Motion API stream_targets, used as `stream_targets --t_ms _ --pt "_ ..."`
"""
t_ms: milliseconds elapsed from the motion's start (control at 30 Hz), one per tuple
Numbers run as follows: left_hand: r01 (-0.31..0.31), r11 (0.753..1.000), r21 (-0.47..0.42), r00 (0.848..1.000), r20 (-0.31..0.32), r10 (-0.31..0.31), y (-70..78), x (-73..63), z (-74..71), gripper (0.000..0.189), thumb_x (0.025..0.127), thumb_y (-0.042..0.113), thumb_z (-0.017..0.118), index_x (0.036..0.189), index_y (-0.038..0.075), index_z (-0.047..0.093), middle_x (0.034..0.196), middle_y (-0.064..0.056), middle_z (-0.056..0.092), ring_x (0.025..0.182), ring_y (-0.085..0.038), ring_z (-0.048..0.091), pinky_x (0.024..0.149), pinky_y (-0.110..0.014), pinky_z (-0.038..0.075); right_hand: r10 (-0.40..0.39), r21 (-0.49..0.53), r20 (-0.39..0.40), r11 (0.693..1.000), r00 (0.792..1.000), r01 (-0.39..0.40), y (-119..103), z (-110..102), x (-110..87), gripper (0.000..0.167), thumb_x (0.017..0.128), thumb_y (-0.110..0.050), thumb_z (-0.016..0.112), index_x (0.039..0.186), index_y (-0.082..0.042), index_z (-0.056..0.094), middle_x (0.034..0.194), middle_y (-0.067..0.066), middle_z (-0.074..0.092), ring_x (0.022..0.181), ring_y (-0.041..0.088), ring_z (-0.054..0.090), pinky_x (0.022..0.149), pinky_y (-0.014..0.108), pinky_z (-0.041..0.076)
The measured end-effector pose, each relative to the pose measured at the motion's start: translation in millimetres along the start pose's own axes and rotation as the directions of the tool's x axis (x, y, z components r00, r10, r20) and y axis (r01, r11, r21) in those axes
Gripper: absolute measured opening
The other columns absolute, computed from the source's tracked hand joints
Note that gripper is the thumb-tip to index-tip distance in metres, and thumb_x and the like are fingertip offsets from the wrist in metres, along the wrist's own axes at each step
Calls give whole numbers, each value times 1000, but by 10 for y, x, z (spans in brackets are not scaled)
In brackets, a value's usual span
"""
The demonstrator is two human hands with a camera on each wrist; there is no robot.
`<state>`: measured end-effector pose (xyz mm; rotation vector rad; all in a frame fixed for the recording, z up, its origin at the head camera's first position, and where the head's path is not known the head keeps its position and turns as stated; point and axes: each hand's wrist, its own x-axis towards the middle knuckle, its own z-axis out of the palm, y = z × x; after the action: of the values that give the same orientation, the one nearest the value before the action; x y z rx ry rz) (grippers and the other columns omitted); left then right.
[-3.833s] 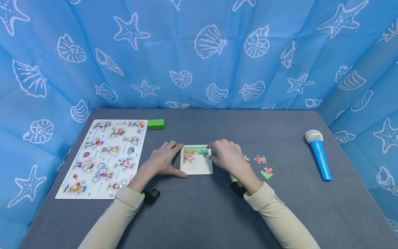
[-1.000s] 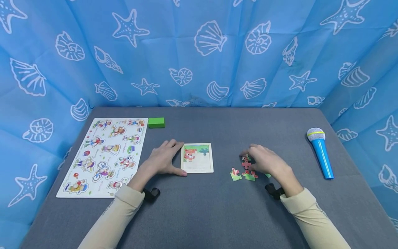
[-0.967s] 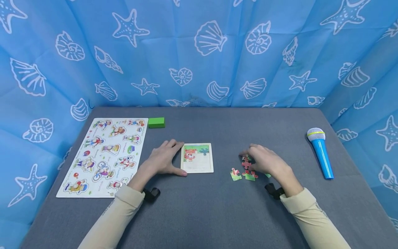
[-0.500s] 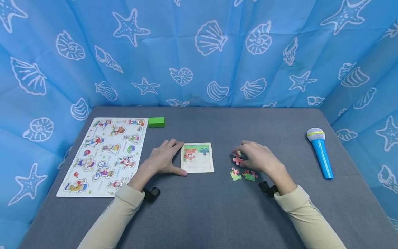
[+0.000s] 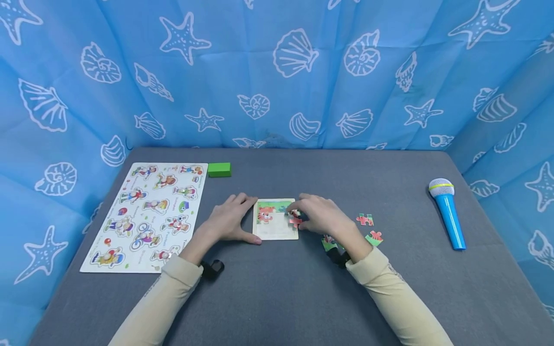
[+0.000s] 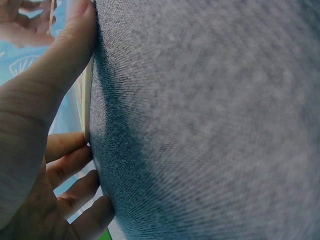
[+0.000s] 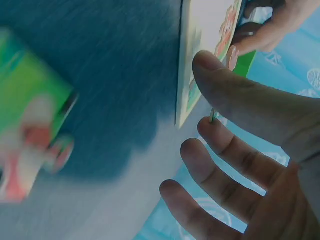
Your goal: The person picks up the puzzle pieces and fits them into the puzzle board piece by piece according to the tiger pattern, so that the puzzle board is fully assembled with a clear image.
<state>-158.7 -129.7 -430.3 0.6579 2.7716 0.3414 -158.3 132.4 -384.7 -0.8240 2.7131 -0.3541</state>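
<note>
A small square puzzle tray [image 5: 270,234] lies mid-table, with tiger and green pieces set along its back and left. My left hand [image 5: 227,222] holds the tray's left side, thumb at the front corner and index finger at the back corner; the left wrist view shows the fingertip against its edge. Between thumb and index finger, my right hand [image 5: 322,215] pinches a red and green jigsaw piece [image 5: 295,219] over the tray's right side. That piece appears nearly edge-on in the right wrist view, partly hidden by the thumb.
Loose jigsaw pieces lie right of the tray: one red and green piece [image 5: 365,219], one green-edged piece [image 5: 374,238], others partly under the right wrist. A large peg puzzle board [image 5: 144,218] and green block [image 5: 219,170] are at left. A blue toy microphone [image 5: 448,214] lies far right.
The right hand left the tray's back right corner, where a teal piece now sits, reached the loose pieces, took one and carried it left over the tray. The left hand stayed put.
</note>
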Motion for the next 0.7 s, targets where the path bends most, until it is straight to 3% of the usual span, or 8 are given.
stream_targets --t_ms 333,700 --pt "-3 1000 5 1000 0 3 1 4 1 117 70 75 79 160 14 36 148 -10 49 127 -30 51 90 -57 53 -28 -2 40 1000 999 28 -192 98 240 33 91 -15 78 123 -24 76 103 2 66 80 13 54 62 28 43" --pt "-11 1000 -4 1000 -11 11 0 -4 -3 116 70 75 79 159 14 37 147 -10 50 126 -30 51 89 -60 53 -18 -30 45 999 999 19 -292 156 360 46 93 -11 75 135 -29 69 105 6 64 75 17 52 59 31 42"
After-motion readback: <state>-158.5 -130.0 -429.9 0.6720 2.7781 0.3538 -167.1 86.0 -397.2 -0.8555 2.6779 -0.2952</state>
